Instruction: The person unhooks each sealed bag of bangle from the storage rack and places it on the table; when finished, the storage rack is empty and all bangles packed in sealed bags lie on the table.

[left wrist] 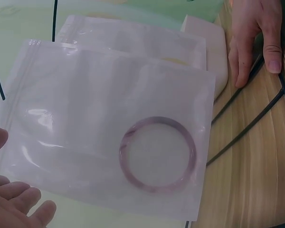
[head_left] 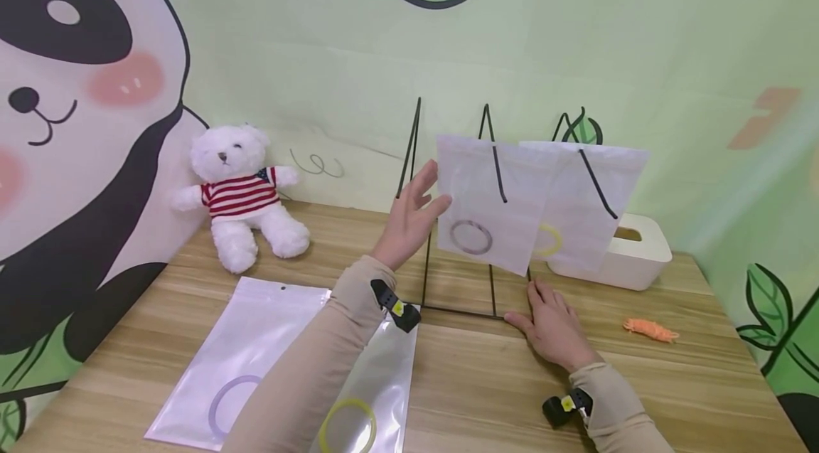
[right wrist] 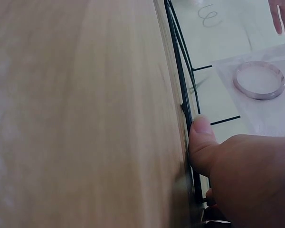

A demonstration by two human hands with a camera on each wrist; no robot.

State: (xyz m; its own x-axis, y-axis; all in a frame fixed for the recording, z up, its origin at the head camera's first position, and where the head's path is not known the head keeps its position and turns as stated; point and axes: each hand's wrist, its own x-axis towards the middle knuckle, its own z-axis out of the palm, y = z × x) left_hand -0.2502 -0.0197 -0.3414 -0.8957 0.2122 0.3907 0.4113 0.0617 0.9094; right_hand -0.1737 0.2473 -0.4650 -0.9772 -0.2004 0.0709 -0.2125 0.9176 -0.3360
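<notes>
A black wire rack stands on the table with hooks on top. From one hook hangs a clear zip bag containing a purplish bangle. Behind and right of it, a second bag with a yellow ring hangs from another hook. My left hand is raised at the front bag's left edge, fingers loosely extended and holding nothing. Low at the rack's right front corner, my right hand holds the base, its thumb against the front bar.
Two more bags lie at front left, one with a lilac ring, the other with a yellow ring. A white teddy bear sits behind them. At right are a white tissue box and a bundle of orange cord.
</notes>
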